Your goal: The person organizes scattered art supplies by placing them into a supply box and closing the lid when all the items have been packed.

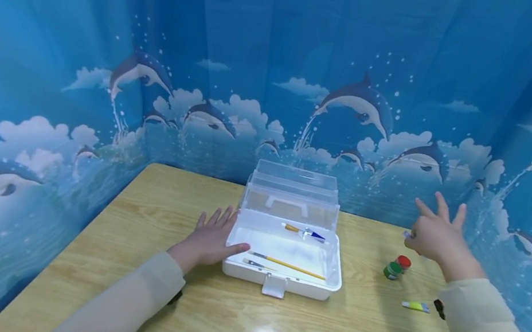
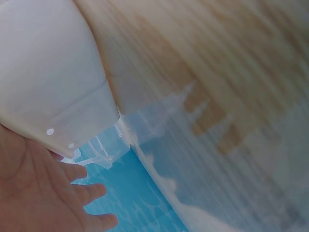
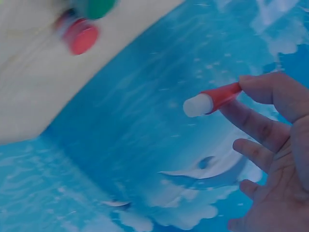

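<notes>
My right hand (image 1: 435, 233) is raised above the table's far right part, pinching a small red paint tube (image 3: 224, 95) with a white cap between thumb and index finger. Its other fingers are spread. In the head view the hand hides most of that tube. My left hand (image 1: 210, 238) lies with straight, spread fingers against the left side of a white plastic box (image 1: 332, 287), thumb across its rim. The clear lid (image 1: 294, 185) stands open at the back. Inside lie a yellow-handled paintbrush (image 1: 289, 265), a shorter brush (image 1: 258, 264) and a blue-tipped brush (image 1: 305, 232).
Right of the box stand a green-lidded paint jar (image 1: 393, 270) and a red-lidded jar (image 1: 404, 262), side by side. A yellow and blue paint tube (image 1: 415, 306) lies nearer me. A blue dolphin curtain (image 1: 270, 74) surrounds the back and sides of the wooden table (image 1: 131, 226).
</notes>
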A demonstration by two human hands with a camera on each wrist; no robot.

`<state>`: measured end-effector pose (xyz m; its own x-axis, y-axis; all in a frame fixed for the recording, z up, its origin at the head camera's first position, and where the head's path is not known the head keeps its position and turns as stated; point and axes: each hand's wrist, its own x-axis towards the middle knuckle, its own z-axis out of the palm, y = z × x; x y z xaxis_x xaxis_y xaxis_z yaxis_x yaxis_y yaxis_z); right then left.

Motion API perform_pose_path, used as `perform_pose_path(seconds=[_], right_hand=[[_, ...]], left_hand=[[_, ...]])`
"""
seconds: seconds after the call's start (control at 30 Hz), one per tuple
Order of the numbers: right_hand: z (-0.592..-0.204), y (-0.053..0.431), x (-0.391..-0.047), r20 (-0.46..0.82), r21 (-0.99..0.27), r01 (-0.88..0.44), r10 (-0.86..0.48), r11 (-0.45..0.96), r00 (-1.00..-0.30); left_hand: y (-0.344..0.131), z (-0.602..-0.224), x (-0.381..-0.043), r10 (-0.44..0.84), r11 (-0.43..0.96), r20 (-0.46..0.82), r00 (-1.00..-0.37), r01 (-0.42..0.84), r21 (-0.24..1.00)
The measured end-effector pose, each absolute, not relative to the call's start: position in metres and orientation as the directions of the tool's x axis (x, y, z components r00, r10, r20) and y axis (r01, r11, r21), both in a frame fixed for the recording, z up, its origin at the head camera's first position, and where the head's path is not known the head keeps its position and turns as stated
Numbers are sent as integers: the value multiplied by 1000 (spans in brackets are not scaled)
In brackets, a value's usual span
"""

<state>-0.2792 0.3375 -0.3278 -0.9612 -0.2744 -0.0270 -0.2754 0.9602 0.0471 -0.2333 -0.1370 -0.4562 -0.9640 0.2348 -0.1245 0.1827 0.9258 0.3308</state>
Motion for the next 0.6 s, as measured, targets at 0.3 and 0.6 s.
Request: perform_pose_path(seconds=[0.3, 0.6], right_hand=[[-313, 299, -272, 63, 41, -310, -312, 950, -948], [-303, 273, -267, 171, -30, -332, -322, 943, -931]], left_hand=[[-136, -456, -232, 235, 929, -114, -965, 189, 320], [-136, -456, -232, 235, 929, -112, -966, 189, 319]])
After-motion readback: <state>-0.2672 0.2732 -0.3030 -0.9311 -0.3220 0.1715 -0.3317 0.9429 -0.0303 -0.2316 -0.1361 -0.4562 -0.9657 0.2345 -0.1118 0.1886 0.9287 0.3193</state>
